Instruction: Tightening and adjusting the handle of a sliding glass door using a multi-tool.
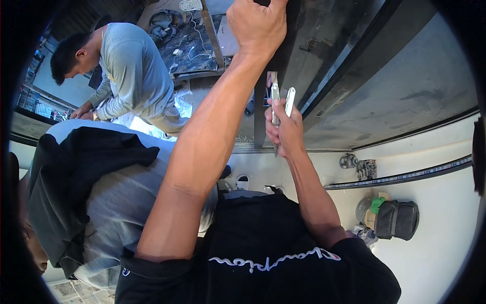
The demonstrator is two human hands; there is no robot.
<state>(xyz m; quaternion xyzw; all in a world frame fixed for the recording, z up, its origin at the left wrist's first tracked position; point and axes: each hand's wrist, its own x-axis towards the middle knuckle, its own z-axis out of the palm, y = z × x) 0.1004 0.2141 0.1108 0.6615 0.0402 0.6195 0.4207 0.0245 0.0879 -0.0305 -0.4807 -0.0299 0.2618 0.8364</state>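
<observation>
My left hand (255, 28) is raised at the top centre, fingers curled on a dark metal frame (296, 25), its fingertips partly out of sight. Lower and to the right, my right hand (286, 124) is closed round a silver metal folding hand tool (276, 93) with two handles apart. The tool's upper end is beside a narrow dark upright of the frame; whether it touches is unclear. Long dark rails and a smudged dark panel (400, 96) slope away to the right of my hands.
A co-worker in grey (134, 68) bends at the upper left by a cluttered bench (187, 48) with cables. Another person's grey-clad body with black cloth (91, 152) is close at my left. A black backpack (397, 218) and metal items (364, 169) stand by the white wall at right.
</observation>
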